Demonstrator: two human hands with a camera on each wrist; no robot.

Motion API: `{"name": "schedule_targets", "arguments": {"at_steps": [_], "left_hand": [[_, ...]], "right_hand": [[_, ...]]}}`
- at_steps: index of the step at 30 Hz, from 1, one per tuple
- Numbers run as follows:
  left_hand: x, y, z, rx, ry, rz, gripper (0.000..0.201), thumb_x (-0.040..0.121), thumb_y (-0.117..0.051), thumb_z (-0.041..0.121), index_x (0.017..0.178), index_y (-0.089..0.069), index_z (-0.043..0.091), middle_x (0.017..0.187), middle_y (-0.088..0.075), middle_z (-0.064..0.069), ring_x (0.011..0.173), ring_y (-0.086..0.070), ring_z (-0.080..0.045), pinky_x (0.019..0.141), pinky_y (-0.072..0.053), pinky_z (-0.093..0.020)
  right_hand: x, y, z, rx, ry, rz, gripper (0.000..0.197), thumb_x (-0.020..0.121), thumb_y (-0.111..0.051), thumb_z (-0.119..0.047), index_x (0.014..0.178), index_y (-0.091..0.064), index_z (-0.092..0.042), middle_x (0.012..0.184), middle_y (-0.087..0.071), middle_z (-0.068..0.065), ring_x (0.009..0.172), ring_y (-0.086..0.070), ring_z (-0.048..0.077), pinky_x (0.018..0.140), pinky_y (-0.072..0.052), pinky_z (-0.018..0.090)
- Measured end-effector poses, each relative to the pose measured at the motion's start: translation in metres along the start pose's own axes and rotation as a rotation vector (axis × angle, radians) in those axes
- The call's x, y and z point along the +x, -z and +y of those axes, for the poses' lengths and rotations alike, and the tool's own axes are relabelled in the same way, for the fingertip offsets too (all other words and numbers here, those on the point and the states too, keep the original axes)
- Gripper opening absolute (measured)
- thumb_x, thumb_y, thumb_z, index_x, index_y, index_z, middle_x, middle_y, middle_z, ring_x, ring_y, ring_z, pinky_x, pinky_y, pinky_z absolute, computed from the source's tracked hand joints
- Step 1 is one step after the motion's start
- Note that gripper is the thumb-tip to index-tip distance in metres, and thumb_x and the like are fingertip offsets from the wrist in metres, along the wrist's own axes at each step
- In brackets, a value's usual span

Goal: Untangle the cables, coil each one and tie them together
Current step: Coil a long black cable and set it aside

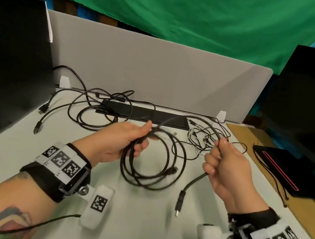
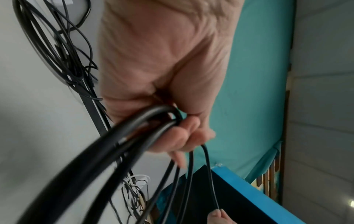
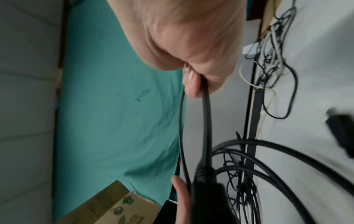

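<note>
Head downward; wrists close (shared cable [image 1: 151, 160])

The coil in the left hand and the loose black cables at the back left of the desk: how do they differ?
The coil is wound in stacked round loops; the loose black cables sprawl in open, crossing curves. The left hand grips the coil above the desk; the loose cables lie untouched on it. Both are black with plugs on their ends.

Pale desk [image 1: 132, 231] w/ grey divider panel [image 1: 160, 71] behind, green cloth backdrop [image 1: 172, 6] above, black monitors either side.
</note>
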State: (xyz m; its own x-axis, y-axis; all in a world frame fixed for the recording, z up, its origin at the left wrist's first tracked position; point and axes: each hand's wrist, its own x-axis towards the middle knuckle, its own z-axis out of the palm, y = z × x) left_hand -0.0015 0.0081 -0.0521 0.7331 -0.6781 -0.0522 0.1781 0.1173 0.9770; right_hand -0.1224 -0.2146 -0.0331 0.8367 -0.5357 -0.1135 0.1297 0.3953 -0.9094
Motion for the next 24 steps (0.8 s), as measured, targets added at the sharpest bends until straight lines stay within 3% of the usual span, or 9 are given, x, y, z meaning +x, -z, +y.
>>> {"name": "schedule_targets", "arguments": {"at_steps": [3, 6, 10, 13, 16, 18, 20, 22, 24], "left_hand": [[-0.003, 0.004, -0.005, 0.19, 0.15, -0.063, 0.051, 0.073, -0.072, 0.062, 0.078, -0.07, 0.011, 0.053, -0.041, 0.005, 0.047, -0.035, -0.008, 0.048, -0.039, -0.019], [-0.003, 0.011, 0.001, 0.126, 0.119, -0.1, 0.046, 0.077, -0.074, 0.06, 0.056, -0.049, 0.026, 0.053, -0.035, 0.008, 0.048, -0.032, -0.009, 0.051, -0.042, -0.021], [-0.004, 0.027, 0.009, -0.22, 0.067, -0.153, 0.036, 0.085, -0.066, 0.046, 0.061, -0.05, 0.024, 0.051, -0.039, 0.009, 0.043, -0.037, -0.006, 0.066, -0.059, -0.031], [-0.004, 0.033, 0.009, -0.498, 0.019, -0.195, 0.034, 0.097, -0.049, 0.044, 0.076, -0.059, 0.019, 0.057, -0.042, 0.009, 0.04, -0.038, -0.002, 0.07, -0.062, -0.029], [-0.004, 0.033, 0.012, -0.607, 0.045, -0.311, 0.04, 0.096, -0.043, 0.056, 0.09, -0.056, 0.018, 0.067, -0.043, 0.008, 0.037, -0.024, 0.0, 0.039, -0.039, -0.008], [-0.003, 0.033, 0.013, -0.595, 0.044, -0.365, 0.046, 0.093, -0.041, 0.061, 0.093, -0.057, 0.018, 0.073, -0.044, 0.008, 0.037, -0.022, 0.0, 0.032, -0.03, -0.008], [-0.003, 0.033, 0.012, -0.589, 0.062, -0.408, 0.051, 0.091, -0.042, 0.065, 0.094, -0.06, 0.018, 0.076, -0.045, 0.007, 0.035, -0.022, 0.0, 0.031, -0.027, -0.007], [-0.003, 0.03, 0.01, -0.559, 0.102, -0.424, 0.054, 0.086, -0.044, 0.069, 0.09, -0.062, 0.018, 0.074, -0.046, 0.007, 0.032, -0.022, 0.001, 0.03, -0.026, -0.007], [-0.004, 0.027, 0.009, -0.517, 0.142, -0.442, 0.057, 0.083, -0.045, 0.071, 0.088, -0.063, 0.018, 0.07, -0.046, 0.007, 0.031, -0.021, 0.001, 0.029, -0.026, -0.007]], "right_hand": [[0.007, 0.004, 0.003, 0.24, -0.109, 0.076, 0.029, 0.108, -0.037, -0.023, 0.083, -0.046, -0.014, 0.057, -0.024, -0.005, 0.043, -0.021, 0.008, 0.036, -0.019, 0.02], [0.018, 0.014, 0.0, 0.421, -0.167, 0.167, 0.03, 0.109, -0.034, -0.022, 0.081, -0.044, -0.015, 0.053, -0.023, -0.006, 0.04, -0.02, 0.008, 0.034, -0.018, 0.02], [0.032, 0.033, -0.011, 0.655, -0.165, 0.344, 0.029, 0.107, -0.026, -0.011, 0.086, -0.044, -0.018, 0.053, -0.021, -0.006, 0.039, -0.019, 0.008, 0.036, -0.017, 0.018], [0.034, 0.038, -0.012, 0.693, -0.239, 0.376, 0.032, 0.106, -0.024, -0.007, 0.119, -0.047, -0.024, 0.062, -0.027, -0.005, 0.045, -0.024, 0.006, 0.039, -0.028, 0.016], [0.026, 0.029, -0.005, 0.393, -0.414, 0.213, 0.016, 0.106, -0.034, -0.011, 0.108, -0.051, -0.01, 0.07, -0.045, 0.002, 0.058, -0.046, 0.011, 0.066, -0.053, 0.037], [0.018, 0.022, 0.001, 0.115, -0.478, 0.089, 0.021, 0.104, -0.036, -0.006, 0.106, -0.056, -0.001, 0.084, -0.059, 0.012, 0.075, -0.062, 0.024, 0.083, -0.05, 0.058], [0.011, 0.015, 0.004, -0.078, -0.47, 0.046, 0.024, 0.101, -0.036, 0.002, 0.115, -0.056, -0.001, 0.104, -0.063, 0.02, 0.092, -0.067, 0.033, 0.101, -0.04, 0.067], [0.007, 0.009, 0.007, -0.261, -0.405, 0.039, 0.032, 0.096, -0.047, 0.004, 0.127, -0.05, -0.005, 0.119, -0.058, 0.02, 0.106, -0.061, 0.035, 0.11, -0.031, 0.064], [0.001, 0.007, 0.009, -0.518, -0.257, 0.008, 0.068, 0.091, -0.066, -0.008, 0.15, -0.034, -0.017, 0.143, -0.048, 0.01, 0.127, -0.047, 0.029, 0.113, -0.028, 0.049]]}}
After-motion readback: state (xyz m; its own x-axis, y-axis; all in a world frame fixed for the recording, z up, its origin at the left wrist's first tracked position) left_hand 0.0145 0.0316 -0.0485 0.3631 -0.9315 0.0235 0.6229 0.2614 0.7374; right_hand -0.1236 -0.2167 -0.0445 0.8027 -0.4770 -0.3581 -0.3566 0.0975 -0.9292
